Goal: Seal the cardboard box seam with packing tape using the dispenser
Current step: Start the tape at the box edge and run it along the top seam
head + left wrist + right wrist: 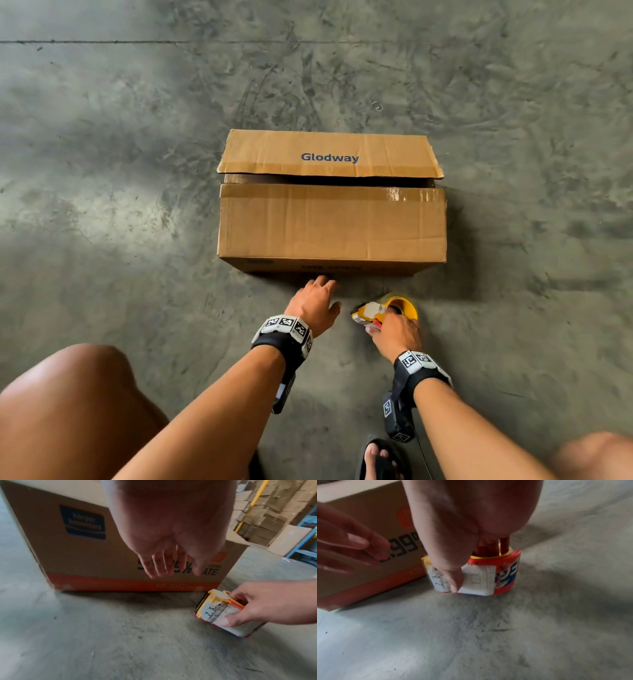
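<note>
box: cardboard box [331, 224] sat on the concrete floor [137, 274], long side toward the person; printed "Glodway" on the far flap [327, 155].
seam: not closed; far flap stood raised off the near flap [332, 219], dark gap [329, 181] between them.
old tape: glossy strip [407, 195] along the near flap's edge, right end.
contents: interior hidden; nothing readable through the gap.
box handling: likely light and stiff in the walls, flaps springy and creased; judged to need the flaps pressed flat and held beside the seam, not on it.
dispenser: yellow-and-red tape dispenser [221, 612] low over the floor, just beside the box's near face, right of centre; contact with the floor unclear.
dispenser handling: small rigid plastic, light; serrated blade at the front, so grip belongs on the body or through the roll core.
right hand [397, 334]: grasping the dispenser, thumb across its side label, fingers [488, 545] down inside the core.
left hand [317, 305]: released, fingers spread and straight, near the box's lower front, holding nothing; touch on the box not confirmed.
surroundings: stacked cartons [271, 507] and a blue rack [305, 536] behind.
</note>
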### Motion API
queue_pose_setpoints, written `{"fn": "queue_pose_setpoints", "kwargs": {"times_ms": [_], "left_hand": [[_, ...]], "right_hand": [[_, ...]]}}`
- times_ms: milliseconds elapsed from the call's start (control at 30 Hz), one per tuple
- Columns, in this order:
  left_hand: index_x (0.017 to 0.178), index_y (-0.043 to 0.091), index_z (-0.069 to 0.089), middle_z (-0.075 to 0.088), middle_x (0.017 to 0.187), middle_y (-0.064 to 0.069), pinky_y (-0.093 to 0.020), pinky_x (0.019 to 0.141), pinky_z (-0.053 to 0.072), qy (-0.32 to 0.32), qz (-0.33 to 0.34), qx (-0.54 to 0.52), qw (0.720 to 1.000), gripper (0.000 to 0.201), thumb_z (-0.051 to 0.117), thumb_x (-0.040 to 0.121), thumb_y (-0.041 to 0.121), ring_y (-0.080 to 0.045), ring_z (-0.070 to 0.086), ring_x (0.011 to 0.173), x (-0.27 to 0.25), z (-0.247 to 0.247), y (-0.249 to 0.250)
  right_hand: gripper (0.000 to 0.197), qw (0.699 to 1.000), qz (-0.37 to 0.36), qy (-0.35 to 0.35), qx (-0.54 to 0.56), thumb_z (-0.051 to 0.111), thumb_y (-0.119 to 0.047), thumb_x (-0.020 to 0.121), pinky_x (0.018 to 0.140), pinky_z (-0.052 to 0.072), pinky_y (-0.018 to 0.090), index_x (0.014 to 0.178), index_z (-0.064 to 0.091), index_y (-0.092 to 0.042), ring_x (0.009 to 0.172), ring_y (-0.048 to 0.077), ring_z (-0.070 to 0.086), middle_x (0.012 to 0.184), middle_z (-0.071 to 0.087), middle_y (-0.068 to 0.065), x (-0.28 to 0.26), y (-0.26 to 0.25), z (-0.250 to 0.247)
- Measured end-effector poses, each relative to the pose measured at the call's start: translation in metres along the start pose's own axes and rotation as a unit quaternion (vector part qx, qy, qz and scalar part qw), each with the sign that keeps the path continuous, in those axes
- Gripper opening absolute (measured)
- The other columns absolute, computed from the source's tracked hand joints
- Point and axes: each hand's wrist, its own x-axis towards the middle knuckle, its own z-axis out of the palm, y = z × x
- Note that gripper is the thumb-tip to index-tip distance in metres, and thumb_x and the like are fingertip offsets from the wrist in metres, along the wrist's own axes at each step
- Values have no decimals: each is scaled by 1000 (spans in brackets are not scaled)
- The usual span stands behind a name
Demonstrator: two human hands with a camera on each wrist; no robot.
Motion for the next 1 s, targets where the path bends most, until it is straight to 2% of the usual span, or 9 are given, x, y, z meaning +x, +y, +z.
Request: {"fn": "queue_pose_setpoints", "kwargs": {"times_ms": [100, 200, 300, 400, 500, 667, 833, 933, 1000], "left_hand": [[116, 15, 59, 54, 116, -6, -39, 88, 46, 121, 57, 50, 990, 27, 53, 94, 30, -29, 52, 109, -6, -29, 3], [125, 18, 52, 49, 129, -6, -38, 96, 44, 195, 59, 90, 975, 35, 51, 95, 37, -28, 46, 120, -12, -61, -5], [152, 22, 30, 18, 164, -9, -47, 121, 22, 187, -1, 91, 978, 61, 45, 98, 47, -32, 13, 152, -14, -80, -24], [158, 27, 12, -8, 168, -5, -55, 123, 0, 155, -54, 87, 983, 70, 38, 99, 54, -32, -13, 153, -10, -84, -43], [158, 31, 6, -12, 167, -3, -60, 120, -2, 131, -62, 78, 986, 68, 34, 100, 53, -36, -15, 152, -9, -85, -59], [156, 34, 15, -2, 167, -1, -63, 119, 12, 98, -48, 66, 992, 67, 46, 98, 44, -36, -4, 153, -7, -91, -69], [147, 38, 41, 13, 165, 6, -57, 116, 18, 81, -26, 15, 996, 61, 60, 90, 35, -32, 9, 151, -1, -113, -81], [133, 36, 59, 29, 161, 11, -52, 117, 21, 82, -23, -65, 994, 42, 55, 92, 27, -25, 17, 150, -2, -121, -90], [123, 35, 66, 47, 151, 9, -47, 116, 29, 90, -31, -132, 987, 33, 51, 94, 32, -21, 29, 147, -1, -125, -95]], "right_hand": [[46, 999, -44, -17, 21, 66, -51, 94, 99, 51, 39, 124, 65, -16, 117, 36, 68, 122, 74, 12, -14, 0, -19], [52, 995, -81, -22, 55, 65, -60, 90, 97, 52, 40, 123, 64, -19, 117, 39, 66, 126, 72, 11, -26, -2, -34], [65, 986, -119, -30, 108, 60, -72, 80, 92, 53, 40, 122, 64, -22, 111, 36, 67, 123, 73, 7, -36, -10, -52], [72, 973, -159, -10, 168, 58, -81, 69, 84, 57, 41, 108, 69, -22, 95, 30, 72, 104, 79, 1, -44, -21, -77], [62, 956, -190, -4, 223, 65, -75, 63, 74, 57, 42, 90, 71, -20, 80, 25, 71, 85, 77, -2, -51, -35, -109], [59, 928, -253, 4, 274, 68, -69, 60, 66, 49, 33, 86, 75, -17, 67, 15, 62, 79, 75, 2, -56, -67, -160], [56, 905, -294, -4, 308, 73, -64, 62, 65, 48, 27, 89, 77, -16, 71, 12, 63, 87, 78, 11, -43, -105, -193], [56, 894, -304, -12, 329, 76, -60, 62, 69, 49, 31, 88, 78, -10, 74, 18, 64, 88, 78, 20, -36, -126, -197], [64, 891, -299, -6, 343, 77, -59, 63, 73, 49, 38, 90, 77, -1, 74, 24, 64, 92, 75, 29, -30, -134, -199]]}}
